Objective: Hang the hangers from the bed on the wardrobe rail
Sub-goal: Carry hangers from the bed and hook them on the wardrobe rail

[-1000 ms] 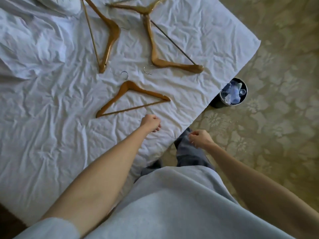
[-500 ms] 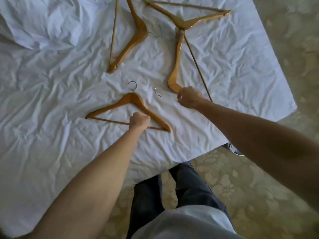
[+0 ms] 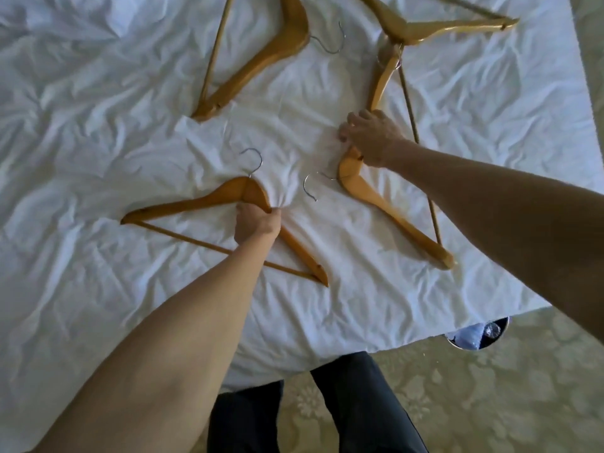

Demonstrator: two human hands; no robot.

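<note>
A view from above looks down on a bed (image 3: 98,289) covered in a wrinkled white sheet, with two bare forearms reaching forward over it. Four wooden hangers with metal hooks lie flat on the sheet.

The nearest hanger (image 3: 196,204) lies left of centre, its hook pointing away from the person and its crossbar nearer to them. The left hand (image 3: 256,223) is closed in a fist around this hanger's right shoulder, just below the neck where the hook joins. The sheet bunches up slightly beside the knuckles. The hanger is flat on the bed, not lifted.

The second hanger (image 3: 392,220) lies to the right, turned sideways so its hook points left toward the first hanger; the two hooks are near each other but apart. The right hand (image 3: 371,137) rests on the upper arm of this hanger, fingers curled over the wood and touching the sheet. How firmly the fingers close around it cannot be told, as the back of the hand hides the underside.

Two more hangers lie farther away. The third hanger (image 3: 261,57) is at the top centre, and the fourth hanger (image 3: 425,24) is at the top right, its lower edge overlapping the far tip of the second hanger.

Below the bed's near edge are dark trousers (image 3: 359,403), a pale patterned carpet (image 3: 506,403), and, partly hidden under the right forearm, a round waste bin (image 3: 474,335).
</note>
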